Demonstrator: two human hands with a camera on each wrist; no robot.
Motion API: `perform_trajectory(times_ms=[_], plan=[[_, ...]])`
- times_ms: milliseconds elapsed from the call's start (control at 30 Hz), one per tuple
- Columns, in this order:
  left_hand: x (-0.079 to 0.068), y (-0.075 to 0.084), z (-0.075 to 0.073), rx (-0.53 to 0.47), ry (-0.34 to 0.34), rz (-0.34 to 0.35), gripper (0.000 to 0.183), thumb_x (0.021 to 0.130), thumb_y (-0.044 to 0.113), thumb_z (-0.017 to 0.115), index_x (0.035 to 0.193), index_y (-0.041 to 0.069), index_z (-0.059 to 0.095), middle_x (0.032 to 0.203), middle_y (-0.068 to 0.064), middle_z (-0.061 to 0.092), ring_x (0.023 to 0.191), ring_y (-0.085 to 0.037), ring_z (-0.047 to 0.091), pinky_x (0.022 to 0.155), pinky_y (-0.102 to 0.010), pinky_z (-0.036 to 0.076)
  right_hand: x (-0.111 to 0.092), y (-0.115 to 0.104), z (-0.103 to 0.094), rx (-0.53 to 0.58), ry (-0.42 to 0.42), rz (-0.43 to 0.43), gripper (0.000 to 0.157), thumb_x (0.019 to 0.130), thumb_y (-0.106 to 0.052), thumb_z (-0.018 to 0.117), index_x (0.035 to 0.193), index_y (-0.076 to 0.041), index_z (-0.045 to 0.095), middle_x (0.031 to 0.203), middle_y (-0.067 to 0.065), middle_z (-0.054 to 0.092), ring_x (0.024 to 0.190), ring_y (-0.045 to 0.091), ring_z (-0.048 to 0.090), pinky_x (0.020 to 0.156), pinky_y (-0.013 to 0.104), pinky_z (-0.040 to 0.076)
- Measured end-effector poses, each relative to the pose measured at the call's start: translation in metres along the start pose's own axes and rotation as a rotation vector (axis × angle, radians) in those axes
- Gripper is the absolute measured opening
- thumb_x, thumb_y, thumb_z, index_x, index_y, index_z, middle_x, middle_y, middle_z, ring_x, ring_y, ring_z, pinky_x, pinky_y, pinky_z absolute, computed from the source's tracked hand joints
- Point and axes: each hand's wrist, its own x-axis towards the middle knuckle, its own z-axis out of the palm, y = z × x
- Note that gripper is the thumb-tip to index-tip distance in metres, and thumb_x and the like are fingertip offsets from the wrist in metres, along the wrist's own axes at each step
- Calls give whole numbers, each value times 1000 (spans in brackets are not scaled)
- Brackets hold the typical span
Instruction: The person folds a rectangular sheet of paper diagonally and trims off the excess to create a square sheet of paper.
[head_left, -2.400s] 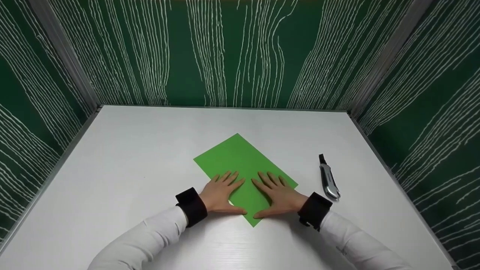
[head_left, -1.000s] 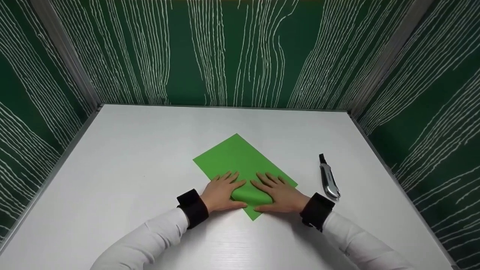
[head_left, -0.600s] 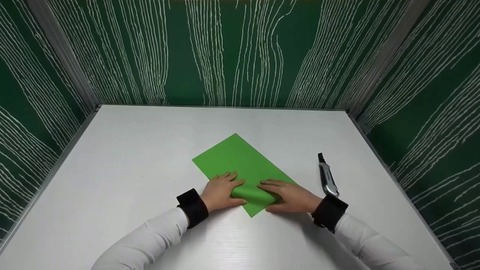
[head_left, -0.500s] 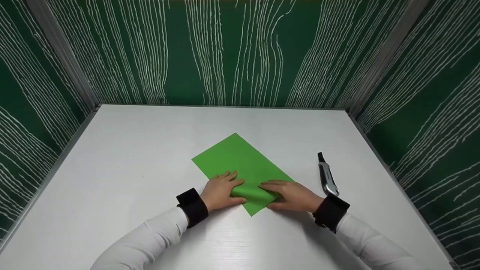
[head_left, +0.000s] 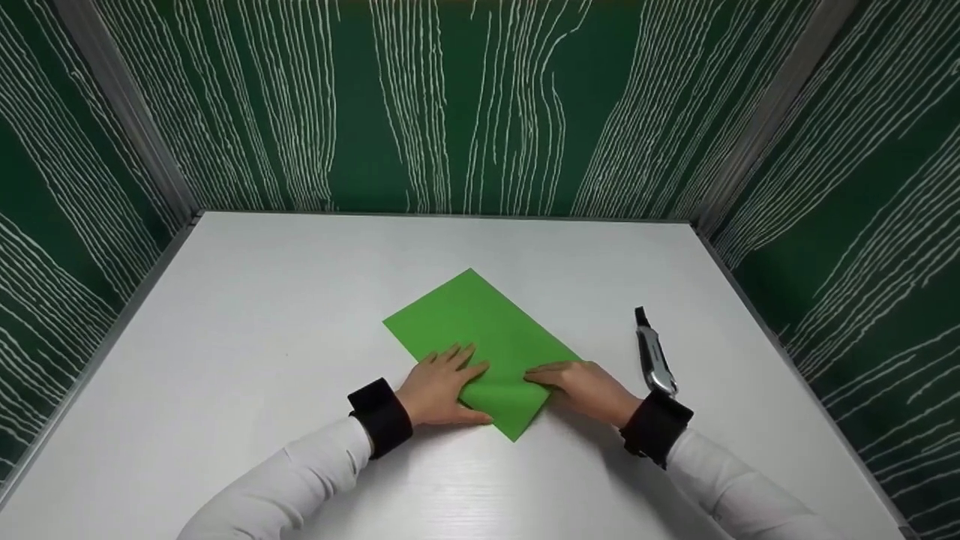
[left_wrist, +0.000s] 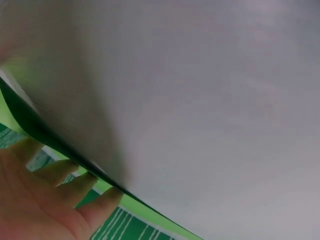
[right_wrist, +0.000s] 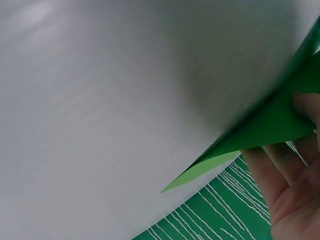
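A sheet of green paper [head_left: 472, 315] lies slantwise on the white table, with a low ridge across its near part. My left hand [head_left: 442, 390] rests on its left edge, fingers spread and the thumb near the front corner. In the left wrist view the left hand [left_wrist: 40, 200] has its fingers against the paper's edge. At the right edge my right hand [head_left: 589, 386] pinches the paper; its thumb is hidden in the head view. From the right wrist, the right thumb [right_wrist: 305, 105] shows against the raised paper's underside [right_wrist: 265, 122], with the fingers on the other side.
A silver and black utility knife [head_left: 657, 360] lies on the table just beyond the right wrist's black band [head_left: 657, 427]. Dark green walls [head_left: 510, 112] with pale wavy lines enclose the white table [head_left: 300, 262] at the back and sides.
The paper lay flat under both spread hands, then bulged up between them. My right hand shifted right and took the edge. The bulge is lower now, and the left hand has stayed nearly in place.
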Motion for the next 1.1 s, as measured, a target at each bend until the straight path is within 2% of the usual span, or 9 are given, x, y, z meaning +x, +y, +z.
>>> perform_trajectory(times_ms=[100, 167, 267, 400, 533, 700, 900, 1000, 1100], plan=[[-2, 0, 0, 22, 16, 11, 90, 82, 72, 70, 154, 23, 48, 165, -17, 38, 152, -41, 38, 120, -59, 40, 0, 0, 1, -4, 13, 4, 36, 94, 3, 65, 126, -9, 73, 127, 8, 75, 118, 26, 72, 98, 41, 60], [-3, 1, -1, 24, 39, 20, 83, 82, 68, 73, 150, 24, 54, 161, -17, 44, 149, -43, 43, 115, -58, 45, -1, 0, 2, -17, 20, 5, 33, 96, 0, 63, 126, -10, 74, 127, 7, 76, 117, 25, 73, 98, 41, 60], [-3, 2, -1, 16, 90, 40, 59, 87, 53, 76, 137, 23, 67, 150, -14, 59, 138, -41, 56, 103, -55, 56, -1, 0, 3, -37, 28, 5, 31, 97, -3, 63, 124, -11, 75, 125, 5, 77, 115, 24, 73, 95, 39, 61], [-1, 1, -3, 1, 166, 58, 27, 91, 24, 76, 117, 19, 79, 127, -4, 75, 116, -27, 73, 86, -45, 63, -2, 0, 2, -32, 45, 4, 30, 96, -2, 64, 122, -10, 75, 121, 6, 78, 111, 24, 75, 92, 40, 62], [-1, -3, -5, -32, 228, 59, 13, 91, 15, 74, 101, 15, 82, 104, 0, 82, 93, -21, 78, 76, -39, 63, -3, 2, -1, -16, 64, 2, 29, 94, 1, 64, 119, -6, 76, 117, 10, 78, 106, 27, 76, 90, 41, 62], [-2, -6, -6, -71, 249, 53, 9, 92, 14, 72, 87, 10, 79, 88, -3, 81, 78, -22, 76, 69, -40, 61, -7, 11, -2, 7, 85, 19, 27, 91, 5, 66, 115, -2, 76, 111, 13, 79, 99, 29, 77, 88, 41, 63], [1, -10, -8, -137, 261, 6, 17, 94, 19, 73, 81, 8, 77, 80, -5, 78, 65, -15, 66, 64, -34, 57, -13, 23, -4, 68, 102, 129, 20, 89, 1, 71, 108, 0, 78, 104, 17, 80, 93, 31, 78, 83, 40, 64], [5, -12, -9, -188, 269, -25, 22, 95, 25, 73, 81, 9, 76, 73, -2, 73, 59, -8, 52, 57, -26, 48, -15, 27, -5, 146, 103, 204, 15, 90, -5, 73, 104, 0, 78, 100, 18, 80, 89, 31, 78, 80, 38, 64], [8, -14, -11, -230, 273, -57, 32, 96, 30, 72, 72, 10, 68, 62, 5, 57, 56, -6, 40, 54, -21, 35, -15, 31, -8, 235, 104, 255, 11, 92, -11, 74, 99, -4, 79, 96, 14, 81, 86, 25, 78, 77, 34, 64]])
